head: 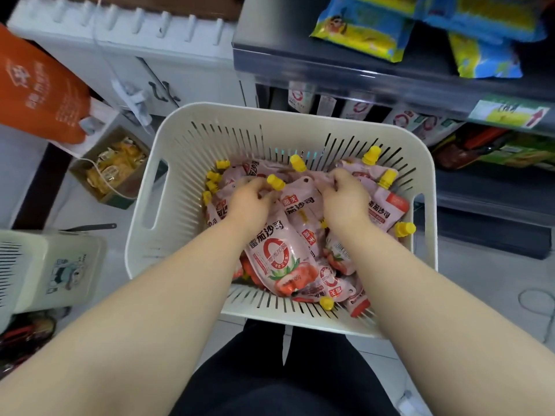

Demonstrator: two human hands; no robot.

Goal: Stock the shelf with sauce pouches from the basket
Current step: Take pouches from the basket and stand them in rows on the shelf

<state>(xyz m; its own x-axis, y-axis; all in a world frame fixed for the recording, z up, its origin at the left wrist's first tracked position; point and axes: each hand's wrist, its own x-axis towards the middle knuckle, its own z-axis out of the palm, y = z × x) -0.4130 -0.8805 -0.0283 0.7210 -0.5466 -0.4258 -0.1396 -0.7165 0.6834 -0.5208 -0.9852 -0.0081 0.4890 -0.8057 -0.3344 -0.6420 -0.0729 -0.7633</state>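
Note:
A cream slotted basket (144, 211) stands on the floor in front of me, holding several pink sauce pouches (279, 253) with yellow caps. Both my hands are down inside it. My left hand (252, 199) curls its fingers round the top of a pouch near a yellow cap (275, 182). My right hand (345, 196) grips the top edge of another pouch at the far side of the pile. The shelf (360, 82) stands at the right, and more of the same pouches (402, 117) stand in a row under its grey edge.
Blue and yellow snack bags (360, 31) lie on the upper shelf. A cardboard box of yellow packets (115, 166) sits left of the basket, an orange bag (36, 85) above it. A second pale basket (51, 271) stands at the left. My dark-clothed knees (279, 373) are below.

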